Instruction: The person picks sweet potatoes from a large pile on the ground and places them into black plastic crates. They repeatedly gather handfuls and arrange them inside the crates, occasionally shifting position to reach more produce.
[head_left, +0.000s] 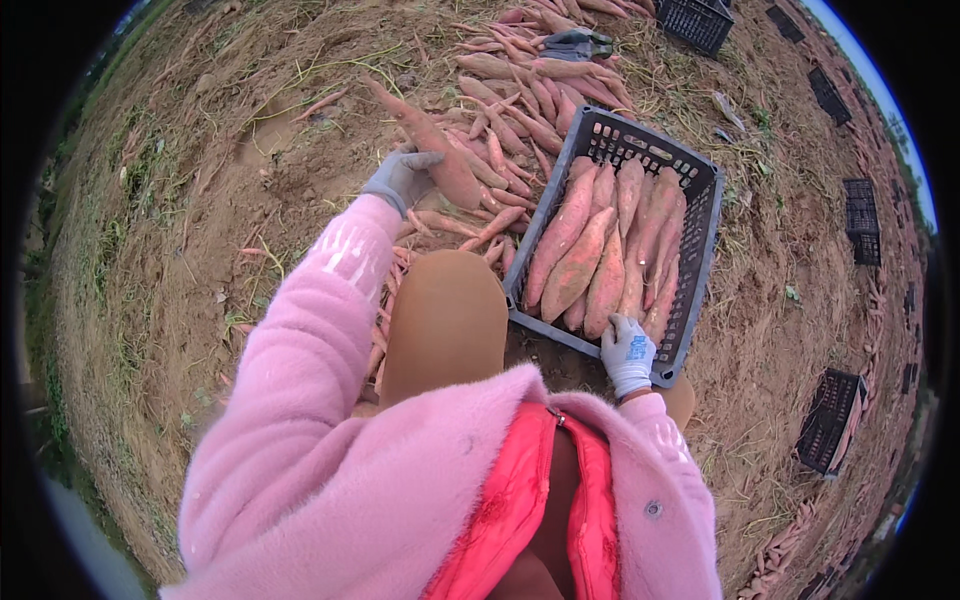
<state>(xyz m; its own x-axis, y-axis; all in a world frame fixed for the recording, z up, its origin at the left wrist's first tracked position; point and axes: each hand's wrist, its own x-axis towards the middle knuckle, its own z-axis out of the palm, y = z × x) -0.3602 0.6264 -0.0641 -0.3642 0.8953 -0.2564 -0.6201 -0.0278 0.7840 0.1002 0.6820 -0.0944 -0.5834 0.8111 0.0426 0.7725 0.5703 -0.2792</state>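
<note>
My left hand, in a grey work glove, grips a large sweet potato above the loose pile at the left of the crate. A black plastic crate with slotted walls stands tilted in view before me, holding several large sweet potatoes laid side by side lengthwise. My right hand, in a pale glove with blue print, is at the crate's near edge, its fingers against the lower end of the sweet potatoes; whether it grips one or the rim, I cannot tell.
A long heap of sweet potatoes runs past the crate and beside my knee. Dark gloves lie on the heap. Another black crate stands beyond, and more crates stand along the right. Dry vines cover parts of the soil.
</note>
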